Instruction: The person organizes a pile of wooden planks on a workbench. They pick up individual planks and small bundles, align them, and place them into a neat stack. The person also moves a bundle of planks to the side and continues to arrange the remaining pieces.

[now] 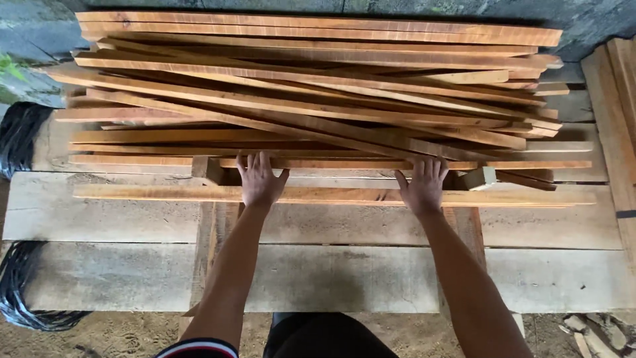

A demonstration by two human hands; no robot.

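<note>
No packages, labels, signs or screens show anywhere in this view from the head camera.

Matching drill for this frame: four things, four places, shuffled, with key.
1. left hand
2. right hand
3. black cable coil
4. heap of wooden slats

a. far left edge
b. piled at the bench's far side
c. flat on the near slat, right of middle
d. flat on the near slat, left of middle

Pairs: 1-d, 2-c, 3-a, 4-b

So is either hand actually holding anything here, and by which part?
Neither grips anything. The left hand and right hand lie flat, palms down, on the long thin orange-brown wooden slat, each partway in from an end.
</note>
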